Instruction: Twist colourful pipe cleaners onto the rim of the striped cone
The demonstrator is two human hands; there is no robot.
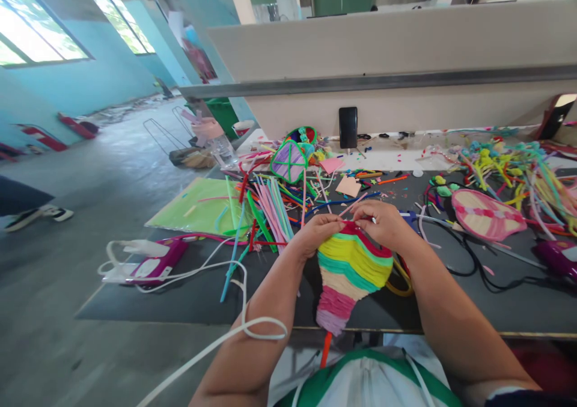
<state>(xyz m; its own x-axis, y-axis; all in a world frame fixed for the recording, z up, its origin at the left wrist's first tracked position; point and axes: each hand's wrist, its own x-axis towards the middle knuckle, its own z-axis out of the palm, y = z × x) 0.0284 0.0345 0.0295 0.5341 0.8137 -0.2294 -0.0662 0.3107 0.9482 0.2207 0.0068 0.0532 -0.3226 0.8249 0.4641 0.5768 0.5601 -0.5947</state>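
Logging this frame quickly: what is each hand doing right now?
Left hand: closed on the striped woven fan, top edge.
Right hand: pinching the same top edge.

Middle of the table's (pixel 518 299) near edge: the fan (pixel 349 269), its handle hanging over that edge, with the left hand (pixel 315 232) at its top left and the right hand (pixel 383 223) at its top right. Left of the hands lies a stem pile (pixel 270 208), and left of that a sheet (pixel 198 205) by the left edge. At the near left corner is a glue gun (pixel 157 263). Behind the pile, a second fan (pixel 288 160) stands tilted. At the far edge, a phone (pixel 348 127) leans against the partition (pixel 406 46). Right of the hands lies a third fan (pixel 484 214), a heap (pixel 509 160) behind it toward the far right corner. Another gun (pixel 559 257) is at the right edge.
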